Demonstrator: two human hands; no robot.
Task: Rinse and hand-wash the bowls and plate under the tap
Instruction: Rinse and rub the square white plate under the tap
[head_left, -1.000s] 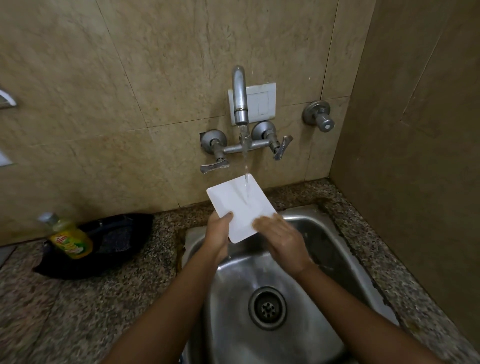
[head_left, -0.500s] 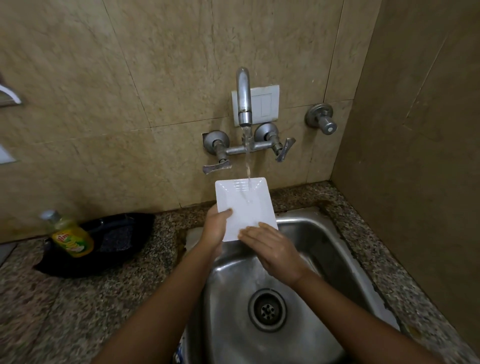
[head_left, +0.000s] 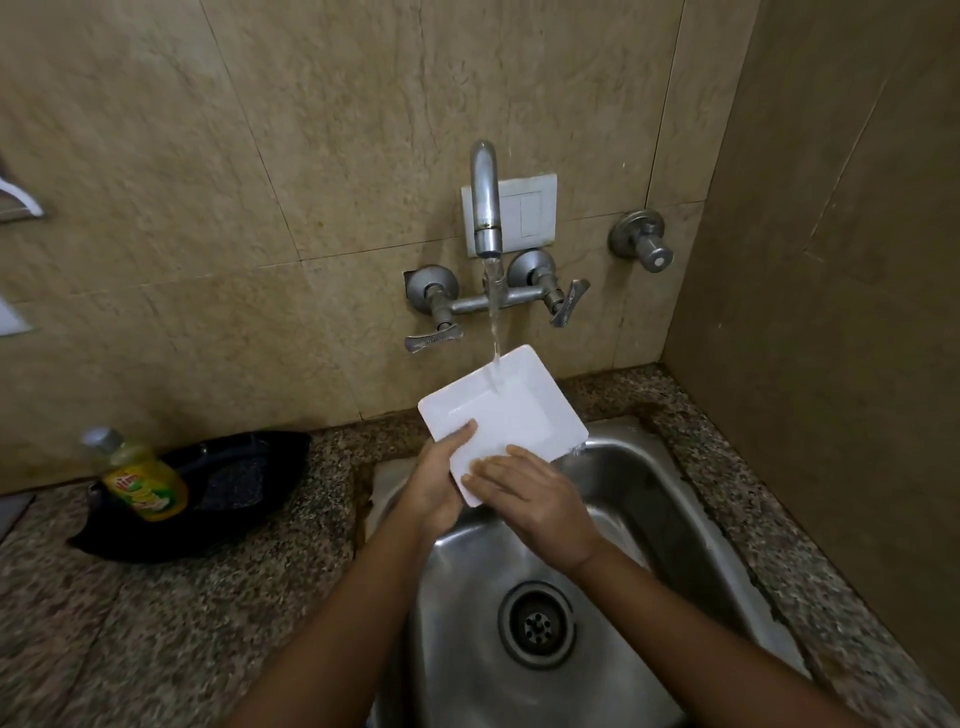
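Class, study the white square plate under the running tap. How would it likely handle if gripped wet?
Probably slippery: tap water runs across the glossy plate. Likely stiff: the left hand holds one edge, yet it shows no sag. Possibly chips against the steel sink if dropped; material unclear.

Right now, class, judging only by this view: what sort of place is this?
Probably a kitchen washing-up corner: steel sink, running wall tap, dish-soap bottle on the stone counter.

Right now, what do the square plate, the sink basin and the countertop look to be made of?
Square plate: glossy white, likely glazed ceramic, possibly melamine; smooth wet sheen.
Sink basin: brushed stainless steel, by its dull grey reflections.
Countertop: polished granite, judging by the speckled grain.
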